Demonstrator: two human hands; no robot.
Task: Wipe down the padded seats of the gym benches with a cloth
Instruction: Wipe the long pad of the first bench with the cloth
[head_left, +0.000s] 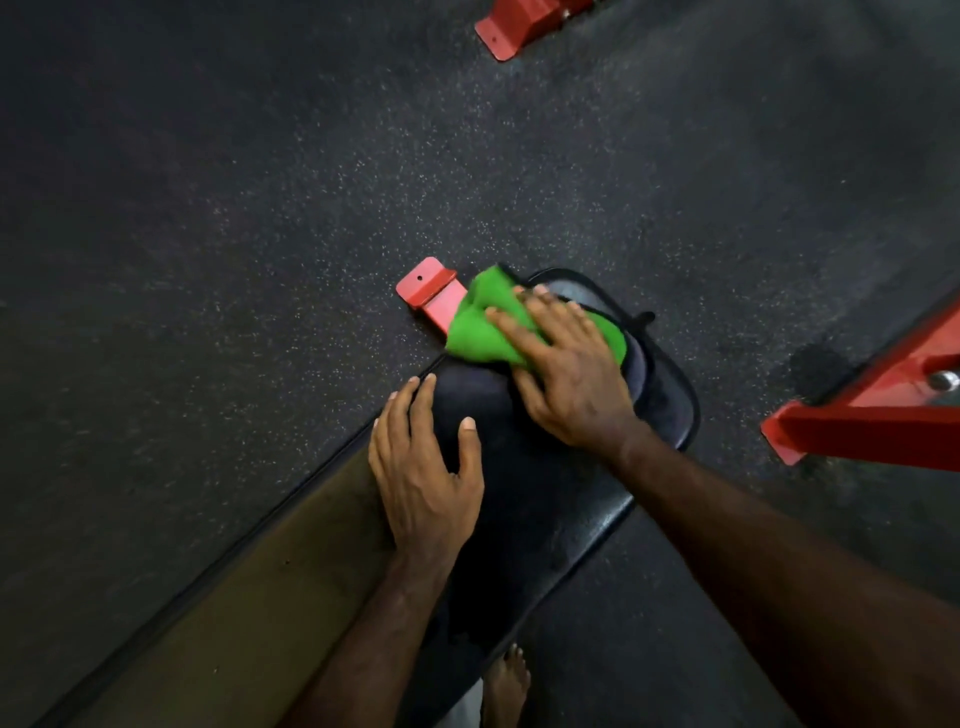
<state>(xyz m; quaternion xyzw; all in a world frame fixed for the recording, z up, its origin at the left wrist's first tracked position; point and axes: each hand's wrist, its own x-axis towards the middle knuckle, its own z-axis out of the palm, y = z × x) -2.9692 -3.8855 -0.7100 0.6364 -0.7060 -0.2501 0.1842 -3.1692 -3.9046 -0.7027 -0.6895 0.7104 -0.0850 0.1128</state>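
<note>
Right hand (569, 374), fingers straight, presses cloth (480, 325) onto far end of seat (540, 499); cloth partly hidden beneath palm. Left hand (423, 467), fingers relaxed, rests on seat edge nearer. Red foot (426, 288) beyond fingertips, mostly covered.

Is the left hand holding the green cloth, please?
No, the left hand rests flat on the black seat, while the right hand presses the cloth.
</note>
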